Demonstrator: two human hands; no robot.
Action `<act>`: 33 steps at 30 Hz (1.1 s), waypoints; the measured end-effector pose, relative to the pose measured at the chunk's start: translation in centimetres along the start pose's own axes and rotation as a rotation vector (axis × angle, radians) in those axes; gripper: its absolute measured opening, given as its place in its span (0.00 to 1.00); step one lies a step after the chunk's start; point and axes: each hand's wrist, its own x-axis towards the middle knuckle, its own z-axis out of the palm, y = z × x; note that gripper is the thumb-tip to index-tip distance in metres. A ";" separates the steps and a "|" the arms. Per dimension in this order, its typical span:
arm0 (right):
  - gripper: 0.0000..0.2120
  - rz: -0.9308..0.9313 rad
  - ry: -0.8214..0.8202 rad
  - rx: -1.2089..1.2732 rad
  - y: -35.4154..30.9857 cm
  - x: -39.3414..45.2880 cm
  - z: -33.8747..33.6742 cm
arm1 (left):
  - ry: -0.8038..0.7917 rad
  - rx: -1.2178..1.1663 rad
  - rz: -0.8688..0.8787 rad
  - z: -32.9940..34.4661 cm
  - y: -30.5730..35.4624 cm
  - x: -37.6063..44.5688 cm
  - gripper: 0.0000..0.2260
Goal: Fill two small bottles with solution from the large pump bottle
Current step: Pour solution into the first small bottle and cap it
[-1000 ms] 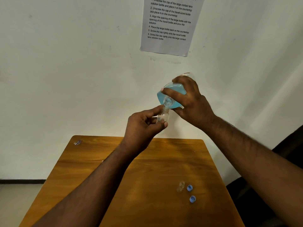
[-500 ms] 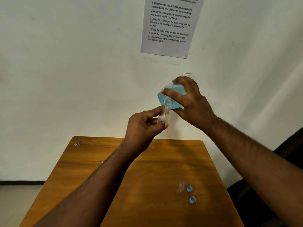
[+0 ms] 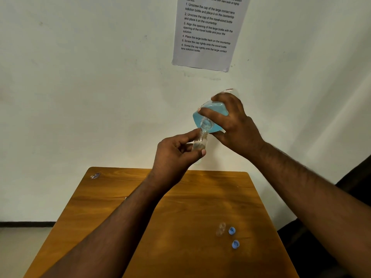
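My right hand (image 3: 235,125) grips the large clear bottle (image 3: 212,111) of blue solution, tipped over so its open neck points down and toward me. My left hand (image 3: 176,152) pinches a small clear bottle (image 3: 199,141) upright between thumb and fingers, its open mouth right under the large bottle's neck. Both are held in the air above the far edge of the wooden table (image 3: 120,217). A second small clear bottle (image 3: 220,229) stands on the table at the right, beside two blue caps (image 3: 231,230) (image 3: 235,244).
A printed instruction sheet (image 3: 208,31) hangs on the white wall behind the table. A small crumpled scrap (image 3: 95,175) lies at the table's far left corner. A dark object (image 3: 353,189) stands at the right of the table.
Both hands hold nearly the same pose; the view has shifted slightly, and the small bottle stays under the large bottle's neck.
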 end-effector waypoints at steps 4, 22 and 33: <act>0.28 0.003 -0.006 0.004 0.1 0.0 0.2 | -0.005 0.002 -0.002 0.0 0.0 0.0 0.21; 0.27 0.005 -0.002 0.011 0.0 0.1 0.3 | -0.006 -0.008 -0.021 -0.1 0.0 0.2 0.21; 0.27 0.005 -0.006 0.019 0.2 0.1 0.4 | -0.004 -0.028 -0.030 0.0 -0.1 0.3 0.21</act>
